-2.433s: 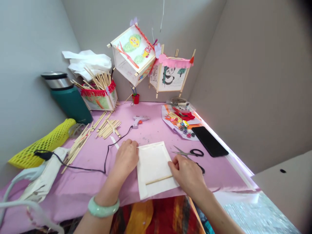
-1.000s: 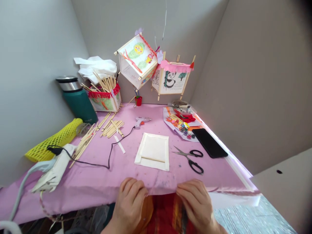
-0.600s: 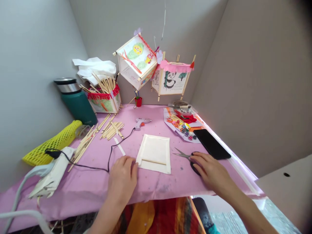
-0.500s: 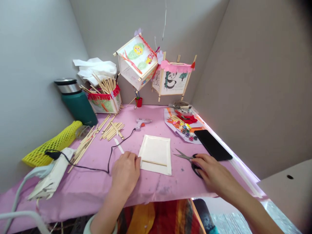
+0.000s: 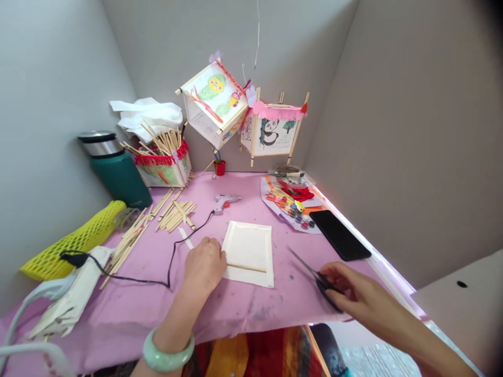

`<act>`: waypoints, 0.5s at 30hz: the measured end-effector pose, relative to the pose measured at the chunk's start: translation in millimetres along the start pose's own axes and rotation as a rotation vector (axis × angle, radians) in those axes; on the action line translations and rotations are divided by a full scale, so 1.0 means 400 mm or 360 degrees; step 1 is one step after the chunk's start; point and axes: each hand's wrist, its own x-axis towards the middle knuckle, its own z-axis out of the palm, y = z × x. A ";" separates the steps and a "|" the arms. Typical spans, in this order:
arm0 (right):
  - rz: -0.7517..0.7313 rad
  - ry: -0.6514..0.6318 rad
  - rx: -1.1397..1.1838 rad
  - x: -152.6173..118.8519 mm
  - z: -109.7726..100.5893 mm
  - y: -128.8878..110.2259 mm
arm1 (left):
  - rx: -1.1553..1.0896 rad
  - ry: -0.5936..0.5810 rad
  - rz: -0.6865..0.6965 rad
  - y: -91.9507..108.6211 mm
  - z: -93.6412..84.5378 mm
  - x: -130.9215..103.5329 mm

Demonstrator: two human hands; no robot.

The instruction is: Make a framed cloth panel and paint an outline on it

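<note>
The right hand [image 5: 349, 288] is closed around the black handles of the scissors [image 5: 308, 268], with the fingers bent; the blades look nearly together and point away to the left, above the pink tablecloth [image 5: 251, 309]. The left hand [image 5: 205, 264] is half curled, palm down, with its fingers at the left edge of the white paper panel [image 5: 248, 245]; I cannot tell if it grips this edge or only presses on it. On the left wrist there is a pale green bangle [image 5: 168, 352].

The panel lies flat on the cloth between the two hands, and a thin wooden stick [image 5: 247, 267] lies across its near part. Just beyond the left hand is a white paper strip [image 5: 186, 238]. Farther away rests a glue gun [image 5: 223, 203], whose black cord [image 5: 170, 267] runs to the left side, near a pile of short wooden sticks [image 5: 175, 215].

To the right, a black phone [image 5: 340, 235] lies beside a paper sheet with small colourful pieces [image 5: 298, 207]. At the back left stands a green bottle [image 5: 122, 173], tilted in this view. Two decorated paper lanterns [image 5: 277, 131] hang before the grey wall [image 5: 314, 52].
</note>
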 end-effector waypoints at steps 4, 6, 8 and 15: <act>0.0096 -0.0195 0.0684 -0.028 0.025 -0.004 | -0.0051 -0.0024 0.0056 -0.015 -0.005 0.009; 0.0262 -0.0243 0.0922 -0.042 0.029 -0.011 | -0.0087 -0.0036 0.0071 -0.025 -0.011 0.012; 0.0421 -0.0300 0.1091 -0.055 0.027 -0.019 | -0.0139 -0.0057 0.0089 -0.036 -0.019 0.015; 0.0410 -0.0628 0.1495 -0.095 0.051 -0.036 | -0.0330 -0.0191 0.0170 -0.064 -0.035 0.022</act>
